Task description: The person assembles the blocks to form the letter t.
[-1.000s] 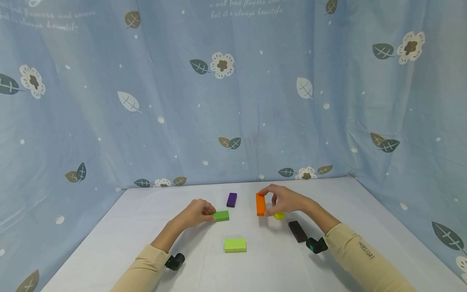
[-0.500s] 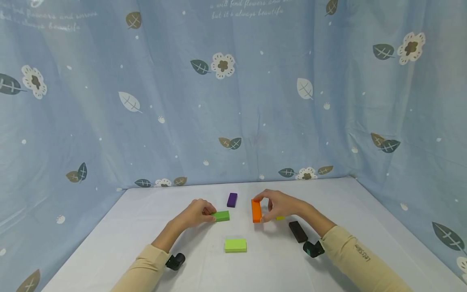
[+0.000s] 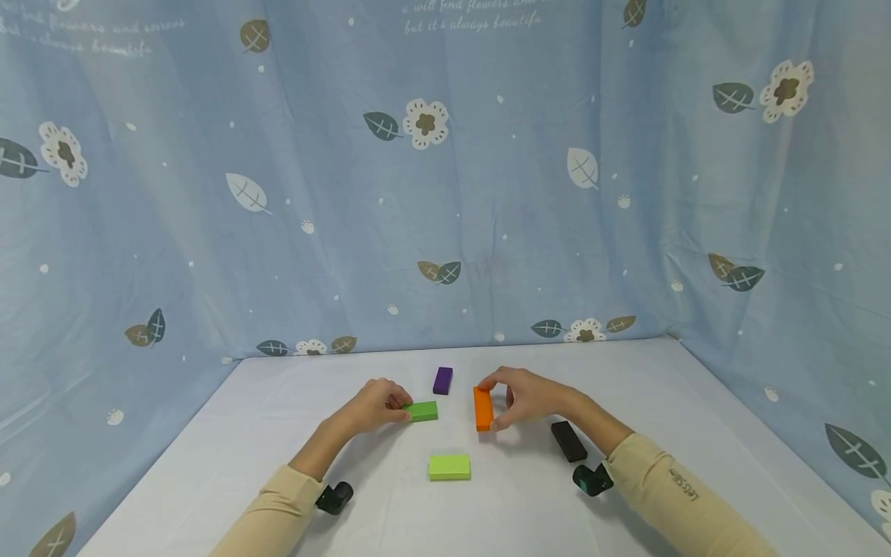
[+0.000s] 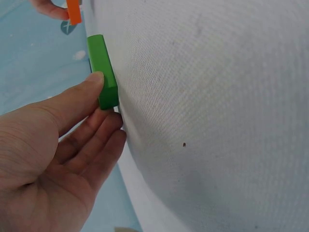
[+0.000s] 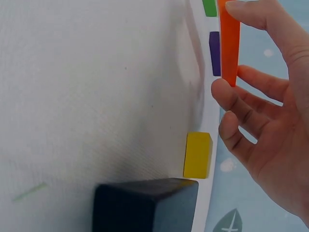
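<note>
My left hand (image 3: pixel 377 404) pinches the near end of a green block (image 3: pixel 422 411) lying on the white table; in the left wrist view the thumb presses on the green block (image 4: pixel 102 70) from one side. To the right, my right hand (image 3: pixel 528 396) grips an orange block (image 3: pixel 483 409) lengthwise, thumb at its near end and fingers at its far end. The right wrist view shows the orange block (image 5: pixel 229 46) between thumb and fingertips. A purple block (image 3: pixel 442 381) lies just beyond the two hands, and a lime-green block (image 3: pixel 449 467) lies nearer the front.
A black block (image 3: pixel 569 442) rests under the right forearm. A yellow block (image 5: pixel 197 155) shows in the right wrist view, hidden behind the right hand in the head view. Blue patterned curtain (image 3: pixel 487 193) rises at the table's back edge. Each wrist carries a small black camera (image 3: pixel 335 498).
My right hand has carried the orange block left and toward the front, closer to the green block. The yellow block has become covered in the head view. The left hand stays put.
</note>
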{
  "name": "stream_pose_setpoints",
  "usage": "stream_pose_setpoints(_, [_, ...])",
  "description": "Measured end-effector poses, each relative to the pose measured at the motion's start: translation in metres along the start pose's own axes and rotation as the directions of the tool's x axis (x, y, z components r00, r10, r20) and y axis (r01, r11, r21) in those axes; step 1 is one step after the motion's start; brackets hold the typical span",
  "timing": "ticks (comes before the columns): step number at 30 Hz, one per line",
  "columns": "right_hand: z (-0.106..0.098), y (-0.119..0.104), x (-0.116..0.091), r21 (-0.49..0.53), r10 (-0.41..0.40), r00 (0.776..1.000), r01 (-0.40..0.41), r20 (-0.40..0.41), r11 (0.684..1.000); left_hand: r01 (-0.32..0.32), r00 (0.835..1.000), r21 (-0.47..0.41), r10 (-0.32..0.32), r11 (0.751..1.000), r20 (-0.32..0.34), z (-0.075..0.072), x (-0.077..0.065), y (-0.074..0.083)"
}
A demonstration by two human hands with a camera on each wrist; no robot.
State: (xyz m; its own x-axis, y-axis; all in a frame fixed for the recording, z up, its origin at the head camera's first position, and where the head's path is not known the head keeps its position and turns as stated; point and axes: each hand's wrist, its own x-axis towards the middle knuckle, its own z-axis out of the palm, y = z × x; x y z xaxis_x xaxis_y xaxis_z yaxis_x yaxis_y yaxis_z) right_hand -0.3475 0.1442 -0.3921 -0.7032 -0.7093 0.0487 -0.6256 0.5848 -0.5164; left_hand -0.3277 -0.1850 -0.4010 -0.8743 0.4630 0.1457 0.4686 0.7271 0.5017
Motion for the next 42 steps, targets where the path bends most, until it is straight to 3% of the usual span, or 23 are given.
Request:
stream_pose_setpoints(9, [0.004,-0.004,0.001,0.010,0.054,0.998,-0.054,0.017,0.998,0.017,1.000,-0.016,-0.017,1.000,0.002,0.000,0.000,0.001])
stream_pose_setpoints(20, [0.010,-0.001,0.002,0.012,0.045,0.998,-0.045,0.037,0.999,-0.007,1.000,-0.022,0.007,1.000,0.006,0.000,-0.001,-0.001])
stream_pose_setpoints(42, [0.014,-0.003,-0.003,-0.017,0.034,0.998,-0.033,0.043,0.999,0.009,1.000,-0.019,-0.009,1.000,0.004,0.000,-0.001,0.001])
